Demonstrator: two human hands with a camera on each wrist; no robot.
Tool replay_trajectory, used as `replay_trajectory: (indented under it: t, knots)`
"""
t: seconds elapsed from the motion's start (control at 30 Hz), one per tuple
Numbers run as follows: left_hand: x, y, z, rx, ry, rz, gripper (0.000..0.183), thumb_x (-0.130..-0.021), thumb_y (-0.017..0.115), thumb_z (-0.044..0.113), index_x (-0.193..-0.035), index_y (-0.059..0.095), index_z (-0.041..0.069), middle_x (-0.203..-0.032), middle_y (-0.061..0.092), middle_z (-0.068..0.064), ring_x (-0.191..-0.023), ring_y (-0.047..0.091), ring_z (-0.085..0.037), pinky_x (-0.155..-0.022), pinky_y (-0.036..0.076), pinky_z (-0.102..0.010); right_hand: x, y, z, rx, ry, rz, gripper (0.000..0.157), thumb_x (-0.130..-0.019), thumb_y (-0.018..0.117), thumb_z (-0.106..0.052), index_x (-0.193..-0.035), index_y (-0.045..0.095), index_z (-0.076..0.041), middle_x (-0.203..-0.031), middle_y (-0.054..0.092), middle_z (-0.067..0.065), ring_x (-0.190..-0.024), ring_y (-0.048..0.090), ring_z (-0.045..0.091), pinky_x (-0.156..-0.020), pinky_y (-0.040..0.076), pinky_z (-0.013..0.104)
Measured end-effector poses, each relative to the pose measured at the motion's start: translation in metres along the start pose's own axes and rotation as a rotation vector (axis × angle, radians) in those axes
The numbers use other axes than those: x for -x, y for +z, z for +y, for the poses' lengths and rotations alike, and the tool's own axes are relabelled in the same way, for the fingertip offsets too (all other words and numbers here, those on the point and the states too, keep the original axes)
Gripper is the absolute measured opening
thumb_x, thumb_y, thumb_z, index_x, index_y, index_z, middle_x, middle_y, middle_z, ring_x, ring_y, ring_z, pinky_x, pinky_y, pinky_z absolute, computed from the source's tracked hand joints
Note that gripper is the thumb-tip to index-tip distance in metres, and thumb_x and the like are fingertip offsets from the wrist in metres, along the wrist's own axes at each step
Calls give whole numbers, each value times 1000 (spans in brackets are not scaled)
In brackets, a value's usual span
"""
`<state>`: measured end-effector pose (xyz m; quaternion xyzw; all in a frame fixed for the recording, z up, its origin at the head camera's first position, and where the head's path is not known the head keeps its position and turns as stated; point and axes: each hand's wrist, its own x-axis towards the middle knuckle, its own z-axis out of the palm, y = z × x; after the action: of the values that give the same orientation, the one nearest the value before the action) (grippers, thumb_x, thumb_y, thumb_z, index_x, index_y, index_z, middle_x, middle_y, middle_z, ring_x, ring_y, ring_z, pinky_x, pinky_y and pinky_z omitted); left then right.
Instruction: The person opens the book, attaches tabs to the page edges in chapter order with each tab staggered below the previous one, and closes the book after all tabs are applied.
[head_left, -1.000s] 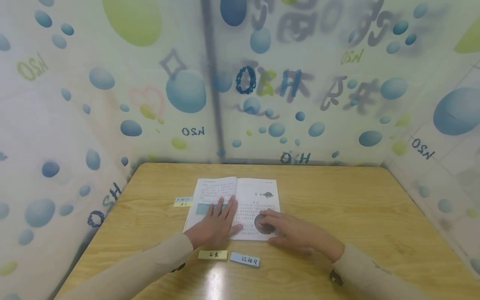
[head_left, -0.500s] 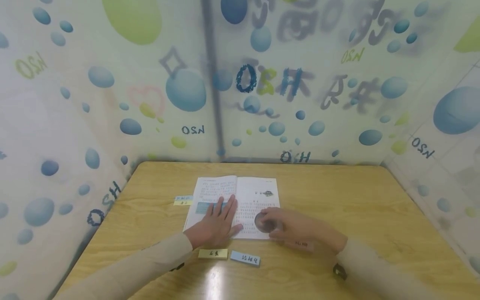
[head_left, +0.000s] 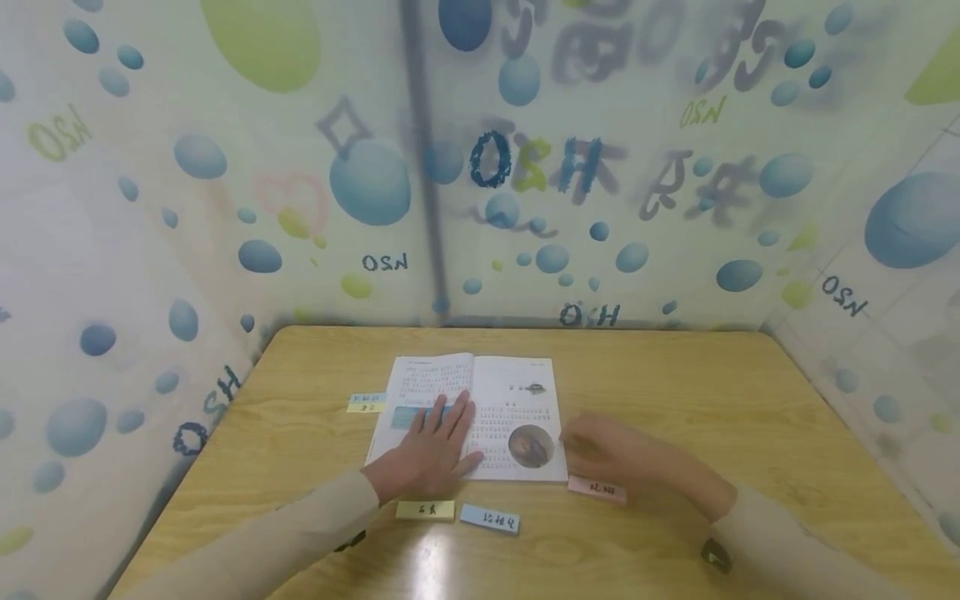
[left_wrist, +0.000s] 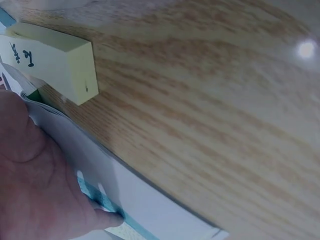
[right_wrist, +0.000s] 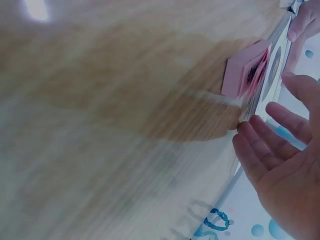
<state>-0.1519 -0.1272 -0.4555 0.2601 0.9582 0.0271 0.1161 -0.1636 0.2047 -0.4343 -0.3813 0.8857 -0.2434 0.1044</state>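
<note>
An open book point(head_left: 510, 379) lies on the wooden table, with printed text on both pages and a round picture point(head_left: 531, 447) at the lower right. My left hand point(head_left: 429, 450) rests on the left page near the spine, fingers spread. Just past the book's right edge is my right hand point(head_left: 618, 450), slightly blurred in the head view. The right wrist view shows its fingers loosely bent around nothing, beside a pink sticky-note pad point(right_wrist: 245, 70) with handwriting. Blue and yellow sticky notes point(head_left: 365, 404) stick out from the book's left edge.
On the near side of the book lie a yellow sticky-note pad point(head_left: 425, 510) and a blue sticky-note pad point(head_left: 490, 518), both with handwriting. The wooden table point(head_left: 712, 375) meets a wall point(head_left: 652, 108) printed with bubbles behind it.
My right hand has moved right, off the page and the round picture, uncovering that picture and the pink sticky-note pad. My left hand stays on the left page.
</note>
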Motion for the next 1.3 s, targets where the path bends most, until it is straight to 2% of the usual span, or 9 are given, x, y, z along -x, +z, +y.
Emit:
replay_trajectory:
  t: [0.1, 0.27, 0.47, 0.53, 0.63, 0.73, 0.83, 1.07, 1.3]
  knots:
    - [-1, 5, -2, 5, 6, 9, 81, -107, 22, 59, -163, 5, 4, -168, -8, -14, -150, -4, -43, -117, 12, -62, 10, -1, -2, 21, 26, -15, 27, -98, 69, -19, -123, 66, -8, -113, 66, -2, -105, 61, 18, -93, 53, 43]
    - [0, 6, -3, -1, 9, 23, 82, -106, 21, 61, -163, 4, 5, -168, -8, -13, -150, -3, -42, -117, 13, -62, 23, 1, -6, 31, 67, -33, 38, -96, 72, -33, -123, 66, -8, -113, 62, -2, -101, 59, 16, -91, 54, 42]
    - [2, 7, -4, -3, 7, 34, 82, -106, 20, 61, -163, 6, 4, -168, -6, -14, -150, -1, -42, -117, 15, -63, 29, 4, -14, 30, 130, -87, 37, -88, 80, -40, -112, 65, -17, -101, 53, -8, -86, 51, 8, -76, 51, 30]
    - [2, 8, -4, 2, 8, 39, 82, -106, 21, 61, -163, 6, 4, -168, -5, -14, -150, -1, -43, -117, 16, -63, 30, 4, -16, 41, 133, -96, 36, -84, 84, -38, -106, 63, -19, -96, 50, -8, -82, 49, 8, -72, 48, 28]
    - [1, 9, -5, 2, 12, 48, 82, -106, 20, 61, -163, 7, 4, -168, -5, -14, -150, -1, -42, -117, 16, -63, 31, 4, -19, 55, 136, -97, 34, -79, 86, -26, -99, 59, -18, -90, 48, -8, -77, 47, 7, -67, 47, 26]
    - [1, 9, -5, -5, 13, 54, 82, -106, 20, 61, -163, 7, 4, -168, -5, -14, -151, -1, -42, -117, 16, -63, 30, 5, -19, 63, 135, -93, 30, -74, 79, -7, -89, 56, -18, -82, 48, -8, -72, 45, 7, -63, 45, 26]
    - [0, 10, -5, -2, 14, 52, 82, -106, 20, 61, -163, 6, 4, -168, -6, -13, -151, -1, -42, -117, 15, -63, 29, 5, -16, 71, 131, -97, 31, -69, 72, 2, -81, 54, -19, -76, 48, -10, -67, 44, 7, -59, 45, 25]
    - [0, 8, -5, -2, 16, 50, 82, -106, 20, 61, -163, 5, 4, -168, -6, -14, -150, -2, -42, -117, 14, -63, 27, 1, -13, 39, 127, -127, 29, -70, 73, 1, -79, 56, -20, -75, 50, -11, -66, 46, 5, -58, 46, 25]
    - [0, 7, -5, 9, 11, 39, 83, -106, 19, 62, -163, 4, 5, -168, -8, -12, -150, -3, -41, -117, 13, -63, 26, -1, -7, 46, 107, -120, 30, -69, 73, -1, -81, 55, -20, -74, 51, -11, -65, 45, 4, -56, 45, 25]
